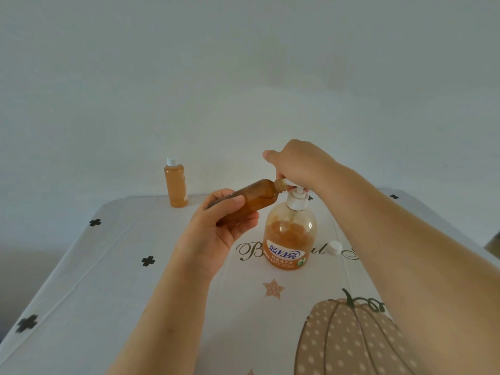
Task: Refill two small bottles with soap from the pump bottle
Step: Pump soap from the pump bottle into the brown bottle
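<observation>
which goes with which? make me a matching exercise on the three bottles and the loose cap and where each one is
Things
1. pump bottle
2. capped small bottle
3. open small bottle
4. loose white cap

Places
a. lying on the tablecloth, right of the pump bottle
b. held tilted in the left hand
c. standing at the far left edge
d. standing mid-cloth, right hand on its top

Pairs: 1-d, 2-c, 3-b, 4-a

left hand [216, 228] gripping small bottle [257, 201], right hand [297, 166] palm down, curled over pump head [297, 195]
</observation>
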Action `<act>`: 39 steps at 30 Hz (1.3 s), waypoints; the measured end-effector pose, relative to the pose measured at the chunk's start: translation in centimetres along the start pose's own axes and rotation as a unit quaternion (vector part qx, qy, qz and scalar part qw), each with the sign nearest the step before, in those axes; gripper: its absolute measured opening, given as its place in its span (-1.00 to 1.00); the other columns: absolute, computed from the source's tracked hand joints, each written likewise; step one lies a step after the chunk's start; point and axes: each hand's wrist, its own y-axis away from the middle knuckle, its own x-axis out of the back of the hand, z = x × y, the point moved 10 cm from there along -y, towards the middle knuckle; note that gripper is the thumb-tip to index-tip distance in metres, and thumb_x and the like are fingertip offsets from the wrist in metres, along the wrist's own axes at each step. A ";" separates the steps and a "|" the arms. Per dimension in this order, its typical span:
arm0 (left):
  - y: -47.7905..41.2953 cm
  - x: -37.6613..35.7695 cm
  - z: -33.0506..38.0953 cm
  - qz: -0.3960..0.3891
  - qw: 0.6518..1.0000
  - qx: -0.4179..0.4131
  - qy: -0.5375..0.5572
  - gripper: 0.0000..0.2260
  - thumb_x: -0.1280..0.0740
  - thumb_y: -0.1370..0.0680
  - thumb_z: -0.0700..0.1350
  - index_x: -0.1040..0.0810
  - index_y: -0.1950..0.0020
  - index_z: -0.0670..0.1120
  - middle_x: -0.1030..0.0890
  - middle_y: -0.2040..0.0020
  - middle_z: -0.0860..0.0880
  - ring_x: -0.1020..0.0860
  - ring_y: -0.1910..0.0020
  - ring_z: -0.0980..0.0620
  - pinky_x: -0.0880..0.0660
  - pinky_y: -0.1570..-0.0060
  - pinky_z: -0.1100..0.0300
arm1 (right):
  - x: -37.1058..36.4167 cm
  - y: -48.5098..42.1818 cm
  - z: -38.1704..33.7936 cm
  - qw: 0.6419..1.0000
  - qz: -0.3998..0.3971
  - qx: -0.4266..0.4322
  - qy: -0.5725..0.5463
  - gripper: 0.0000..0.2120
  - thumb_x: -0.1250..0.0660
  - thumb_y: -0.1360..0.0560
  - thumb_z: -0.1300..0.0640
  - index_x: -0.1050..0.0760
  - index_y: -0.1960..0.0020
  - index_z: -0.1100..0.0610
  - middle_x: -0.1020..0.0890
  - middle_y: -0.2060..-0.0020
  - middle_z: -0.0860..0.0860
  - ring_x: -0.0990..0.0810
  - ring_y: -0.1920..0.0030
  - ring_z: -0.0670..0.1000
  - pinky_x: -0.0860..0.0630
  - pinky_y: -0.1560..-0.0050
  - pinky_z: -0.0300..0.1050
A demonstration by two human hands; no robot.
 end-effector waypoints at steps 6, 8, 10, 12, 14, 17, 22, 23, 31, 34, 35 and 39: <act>-0.1 0.0 0.7 -0.007 0.999 -0.015 -0.028 -0.81 -0.45 -0.34 -0.32 -0.52 0.15 -0.12 -0.66 0.24 -0.11 -0.65 0.28 -0.09 -0.62 0.24 0.16 | -0.1 0.1 -0.2 1.000 0.021 0.016 0.006 -0.51 -0.07 -0.64 -0.13 -0.56 0.20 0.17 -0.59 0.44 0.02 -0.53 0.39 0.04 -0.46 0.24 -0.10; -0.3 0.2 0.9 -0.002 0.999 -0.021 -0.045 -0.78 -0.46 -0.33 -0.31 -0.51 0.12 -0.13 -0.66 0.25 -0.12 -0.66 0.28 -0.09 -0.62 0.23 0.15 | -0.5 -0.2 0.2 1.000 0.015 0.010 0.005 -0.50 -0.06 -0.64 -0.14 -0.57 0.19 0.17 -0.58 0.44 0.01 -0.52 0.37 0.03 -0.44 0.24 -0.10; -0.4 0.5 1.0 0.007 0.998 -0.022 -0.056 -0.78 -0.44 -0.31 -0.27 -0.50 0.11 -0.14 -0.66 0.27 -0.12 -0.66 0.29 -0.10 -0.62 0.25 0.15 | -1.0 -0.5 0.5 1.000 0.011 0.004 -0.001 -0.48 -0.05 -0.64 -0.14 -0.60 0.16 0.18 -0.57 0.43 0.01 -0.50 0.37 0.03 -0.42 0.26 -0.09; -0.4 0.6 0.9 0.010 0.998 -0.022 -0.058 -0.79 -0.41 -0.31 -0.24 -0.50 0.10 -0.15 -0.66 0.27 -0.12 -0.66 0.30 -0.10 -0.62 0.26 0.15 | -1.4 -0.6 0.8 1.000 0.010 0.002 -0.004 -0.47 -0.05 -0.64 -0.16 -0.61 0.13 0.19 -0.57 0.41 0.02 -0.50 0.37 0.03 -0.40 0.27 -0.09; -0.4 0.5 0.9 0.009 0.998 -0.020 -0.057 -0.80 -0.40 -0.31 -0.25 -0.50 0.09 -0.15 -0.65 0.27 -0.13 -0.66 0.30 -0.10 -0.62 0.26 0.15 | -1.5 -0.7 0.9 1.000 0.010 0.003 -0.009 -0.46 -0.05 -0.64 -0.17 -0.62 0.10 0.20 -0.57 0.40 0.03 -0.51 0.35 0.04 -0.41 0.26 -0.09; -0.3 0.5 0.9 0.006 0.998 -0.019 -0.056 -0.79 -0.41 -0.31 -0.25 -0.49 0.09 -0.15 -0.65 0.27 -0.13 -0.66 0.30 -0.10 -0.62 0.25 0.15 | -1.5 -0.7 1.0 1.000 0.010 0.001 -0.018 -0.46 -0.06 -0.63 -0.17 -0.63 0.08 0.21 -0.57 0.40 0.03 -0.51 0.35 0.04 -0.43 0.24 -0.08; -0.3 0.4 0.8 -0.003 0.999 -0.019 -0.050 -0.82 -0.44 -0.37 -0.31 -0.51 0.10 -0.15 -0.66 0.25 -0.14 -0.66 0.27 -0.12 -0.63 0.22 0.13 | -1.2 -0.6 0.9 1.000 0.014 -0.003 -0.011 -0.47 -0.07 -0.63 -0.17 -0.63 0.10 0.19 -0.58 0.36 0.04 -0.53 0.33 0.04 -0.44 0.24 -0.08; -0.3 0.4 0.8 -0.001 0.999 -0.018 -0.047 -0.81 -0.44 -0.37 -0.31 -0.51 0.10 -0.15 -0.66 0.25 -0.14 -0.66 0.28 -0.12 -0.63 0.23 0.13 | -1.1 -0.6 0.9 1.000 0.017 -0.004 -0.013 -0.48 -0.08 -0.63 -0.16 -0.63 0.10 0.19 -0.58 0.35 0.04 -0.54 0.33 0.04 -0.45 0.23 -0.08; -0.1 0.0 0.8 -0.003 0.999 -0.014 -0.028 -0.84 -0.41 -0.37 -0.29 -0.51 0.11 -0.14 -0.66 0.24 -0.13 -0.66 0.28 -0.11 -0.62 0.26 0.15 | -0.3 -0.8 0.3 1.000 -0.009 -0.006 -0.006 -0.50 -0.10 -0.62 -0.16 -0.63 0.07 0.20 -0.60 0.37 0.05 -0.56 0.37 0.06 -0.58 0.02 -0.02; -0.2 0.0 0.9 -0.005 0.999 -0.021 -0.028 -0.82 -0.43 -0.37 -0.30 -0.51 0.10 -0.14 -0.67 0.24 -0.13 -0.67 0.26 -0.12 -0.62 0.24 0.15 | -0.5 -0.8 0.3 1.000 -0.014 -0.003 -0.008 -0.49 -0.10 -0.62 -0.16 -0.63 0.07 0.21 -0.61 0.39 0.06 -0.56 0.38 0.08 -0.58 0.03 -0.02; -0.2 0.1 0.9 -0.005 0.999 -0.021 -0.027 -0.83 -0.42 -0.36 -0.28 -0.51 0.10 -0.14 -0.67 0.24 -0.13 -0.67 0.26 -0.11 -0.62 0.24 0.15 | -0.6 -0.8 0.3 1.000 -0.021 -0.003 -0.011 -0.48 -0.09 -0.62 -0.16 -0.63 0.06 0.22 -0.61 0.40 0.07 -0.57 0.38 0.09 -0.58 0.05 -0.02; -0.2 -0.1 0.9 -0.005 0.999 -0.020 -0.037 -0.77 -0.46 -0.34 -0.32 -0.50 0.09 -0.15 -0.66 0.24 -0.14 -0.66 0.27 -0.12 -0.62 0.24 0.14 | -1.0 -0.8 0.2 0.999 -0.035 0.005 -0.013 -0.40 -0.07 -0.61 -0.26 -0.63 0.10 0.21 -0.64 0.38 0.07 -0.60 0.33 0.09 -0.54 0.14 -0.04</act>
